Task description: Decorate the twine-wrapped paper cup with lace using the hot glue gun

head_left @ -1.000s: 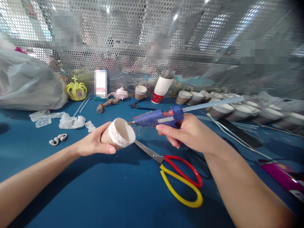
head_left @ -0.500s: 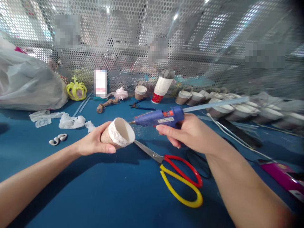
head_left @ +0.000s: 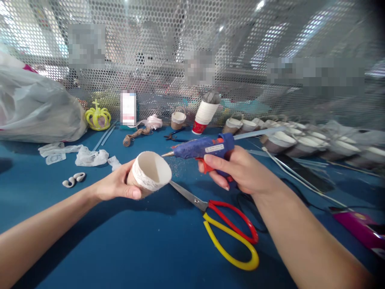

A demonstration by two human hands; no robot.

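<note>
Left hand: fingers wrapped around the side of the cup; mouth tilted toward the nozzle, probably to leave the rim exposed;
Cup: held above the desk; rim just beside the nozzle (contact cannot be told);
Right hand: fingers closed around the glue gun, seemingly for aim;
Scissors: on the desk, apparently parked within reach.

Left hand: curls into a grip
Right hand: also gripping (thumb uppermost)
Forearms: bare, both angled inward
</note>
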